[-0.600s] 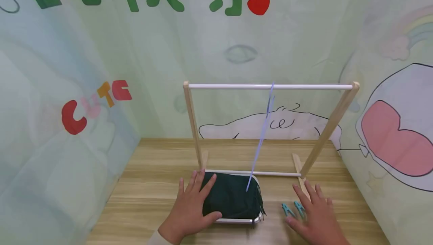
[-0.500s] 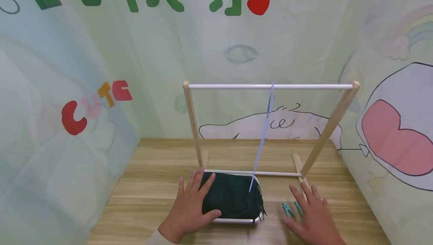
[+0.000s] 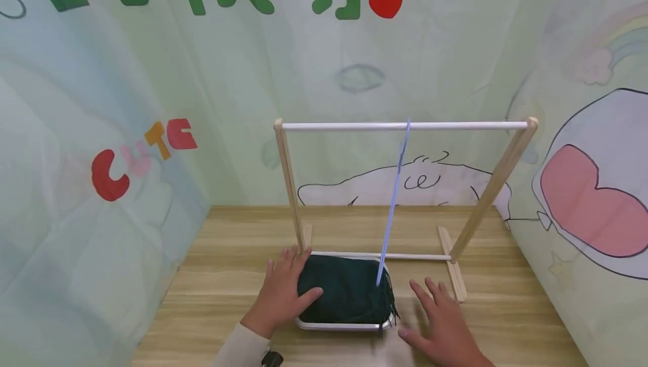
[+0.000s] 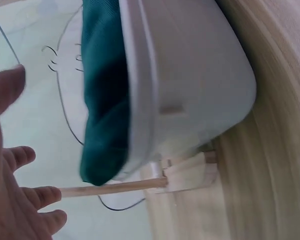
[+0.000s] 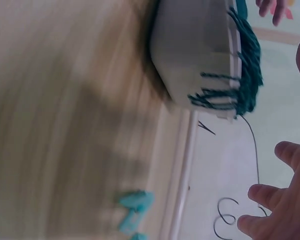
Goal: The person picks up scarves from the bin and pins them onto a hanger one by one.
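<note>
A folded dark green fringed scarf (image 3: 339, 291) lies in a white tub (image 3: 344, 327), its fringe hanging over the right end. My left hand (image 3: 286, 288) is spread at the tub's left end. In the left wrist view its fingers (image 4: 42, 196) are apart from the scarf and hold nothing. My right hand (image 3: 442, 322) hovers right of the tub with fingers spread, touching nothing visible. Turquoise clothespins (image 5: 136, 201) lie on the table in the right wrist view; in the head view the right hand hides them.
Behind the tub stands a wooden rack with a white top bar (image 3: 344, 126). A thin purple cord (image 3: 390, 226) hangs from that bar, its lower end over the scarf. One rack foot (image 3: 455, 277) reaches forward near the right hand. Printed curtains surround the wooden table (image 3: 217, 277).
My right hand has moved left toward the tub and now covers the clothespins. The left hand has shifted slightly left, off the scarf's edge. The cord's lower end has swung slightly right.
</note>
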Available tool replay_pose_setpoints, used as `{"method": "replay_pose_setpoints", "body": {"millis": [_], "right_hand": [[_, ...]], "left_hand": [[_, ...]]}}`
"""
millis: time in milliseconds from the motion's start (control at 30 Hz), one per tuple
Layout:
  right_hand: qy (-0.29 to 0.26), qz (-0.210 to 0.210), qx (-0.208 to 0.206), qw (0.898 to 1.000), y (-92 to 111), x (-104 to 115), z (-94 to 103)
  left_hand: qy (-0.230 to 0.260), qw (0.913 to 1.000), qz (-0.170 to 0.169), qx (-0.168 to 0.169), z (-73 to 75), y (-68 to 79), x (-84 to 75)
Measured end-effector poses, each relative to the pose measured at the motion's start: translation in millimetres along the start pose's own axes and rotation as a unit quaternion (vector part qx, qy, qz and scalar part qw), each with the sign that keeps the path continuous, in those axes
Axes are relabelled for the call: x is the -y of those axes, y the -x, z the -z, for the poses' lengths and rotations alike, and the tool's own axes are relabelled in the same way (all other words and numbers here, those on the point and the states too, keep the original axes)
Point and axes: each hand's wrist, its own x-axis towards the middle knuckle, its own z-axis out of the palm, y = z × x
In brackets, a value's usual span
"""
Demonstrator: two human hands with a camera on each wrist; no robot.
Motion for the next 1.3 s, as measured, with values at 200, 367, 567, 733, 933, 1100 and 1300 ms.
{"method": "replay_pose_setpoints", "body": {"millis": [200, 367, 567, 733, 933, 1100, 1300], "right_hand": [[-0.024, 0.002, 0.014, 1.0, -4, 5, -13.6], [-0.03, 0.024, 0.002, 0.999, -9, 7, -25.0], [-0.038, 0.03, 0.005, 0.999, -13, 11, -32.5], [-0.038, 0.014, 0.021, 0.999, -16, 13, -35.9], [-0.041, 0.0, 0.037, 0.998, -18, 14, -39.0], [-0.047, -0.004, 0.043, 0.998, -21, 15, -38.5], [-0.05, -0.024, 0.073, 0.996, -24, 17, -37.7]], "left_hand": [[0.015, 0.9994, 0.031, 0.003, -7.0, -12.1, 8.7], [0.031, 0.9979, 0.056, -0.002, -9.6, -17.8, 11.7], [0.065, 0.9952, 0.072, 0.009, -12.0, -22.7, 11.7], [0.076, 0.9943, 0.075, 0.005, -14.2, -25.2, 10.9], [0.157, 0.9823, 0.102, -0.016, -17.4, -30.8, 3.6], [0.163, 0.9788, 0.122, -0.024, -17.4, -35.2, -5.0], [0.098, 0.9916, 0.084, -0.001, -16.5, -32.2, -10.4]]}}
